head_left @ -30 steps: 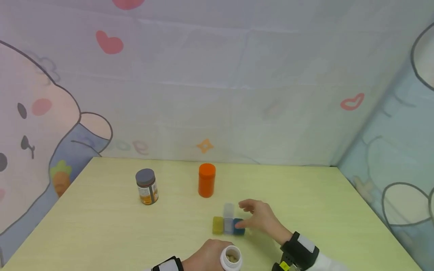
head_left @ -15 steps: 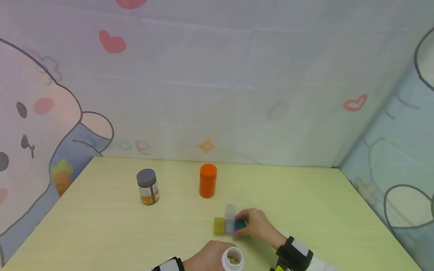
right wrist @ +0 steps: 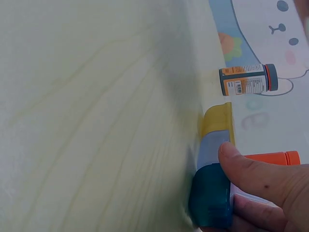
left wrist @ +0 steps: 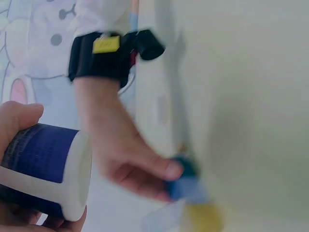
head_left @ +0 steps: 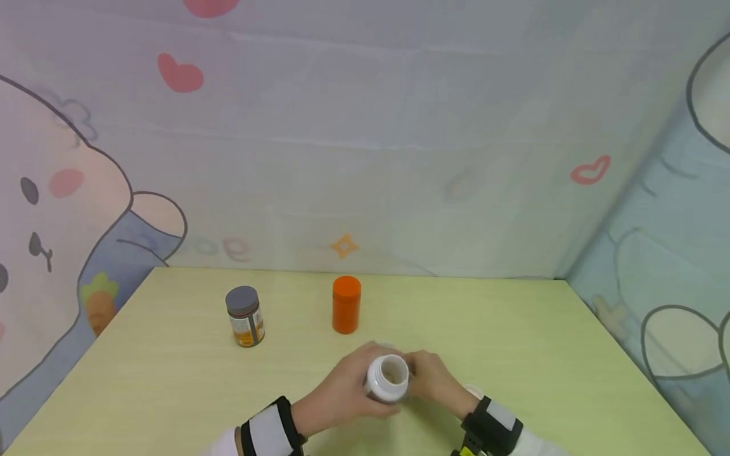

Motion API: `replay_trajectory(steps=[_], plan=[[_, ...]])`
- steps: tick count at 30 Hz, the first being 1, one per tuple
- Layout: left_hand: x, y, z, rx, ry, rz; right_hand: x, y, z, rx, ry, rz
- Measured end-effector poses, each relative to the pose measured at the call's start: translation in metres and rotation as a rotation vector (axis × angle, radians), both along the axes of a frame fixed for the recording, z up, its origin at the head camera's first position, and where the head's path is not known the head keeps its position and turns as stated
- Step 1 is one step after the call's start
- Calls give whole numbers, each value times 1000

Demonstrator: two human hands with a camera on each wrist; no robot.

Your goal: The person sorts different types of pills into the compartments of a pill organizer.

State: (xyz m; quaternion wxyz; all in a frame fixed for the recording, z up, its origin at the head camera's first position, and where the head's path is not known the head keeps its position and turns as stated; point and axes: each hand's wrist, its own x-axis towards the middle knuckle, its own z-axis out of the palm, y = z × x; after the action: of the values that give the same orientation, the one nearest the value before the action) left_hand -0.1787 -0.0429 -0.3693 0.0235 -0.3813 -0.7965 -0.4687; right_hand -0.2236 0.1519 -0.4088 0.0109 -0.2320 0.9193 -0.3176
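Observation:
My left hand (head_left: pixel 345 386) grips a white, uncapped pill bottle (head_left: pixel 376 385) with pale pieces visible inside. In the left wrist view the bottle (left wrist: pixel 41 169) has a blue label, and its base faces the camera. My right hand (head_left: pixel 436 380) pinches the blue end of a small pill organizer (right wrist: pixel 210 195), with the thumb on its side. The organizer has blue, clear and yellow (right wrist: pixel 217 118) compartments in a row. A clear lid (left wrist: pixel 161 217) stands out from it, blurred in the left wrist view. In the head view the bottle and hands hide most of the organizer.
An orange bottle (head_left: pixel 346 305) stands upright beyond the hands on the pale table (head_left: pixel 171 367). Left of it is a grey-capped brown jar (head_left: pixel 245 316). A small white round object (head_left: pixel 473 391) shows partly behind my right wrist. A printed cloth (head_left: pixel 365 158) hangs behind the table.
My left hand has moved the bottle forward from near the front edge to over the organizer. My right hand, earlier spread beside the organizer, has closed its fingers on the blue end.

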Motion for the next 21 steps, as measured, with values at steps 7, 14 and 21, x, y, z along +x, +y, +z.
replay_trajectory(steps=[7, 14, 21], plan=[[-24, -14, 19, -80, 32, 171, 1, 0, 4, -37, -104, -16], [-40, -21, 7, -205, 81, 259, 3, -1, 3, -43, -97, -11], [-49, -16, -15, -399, 168, 267, 4, -1, 3, -42, -100, -12]])
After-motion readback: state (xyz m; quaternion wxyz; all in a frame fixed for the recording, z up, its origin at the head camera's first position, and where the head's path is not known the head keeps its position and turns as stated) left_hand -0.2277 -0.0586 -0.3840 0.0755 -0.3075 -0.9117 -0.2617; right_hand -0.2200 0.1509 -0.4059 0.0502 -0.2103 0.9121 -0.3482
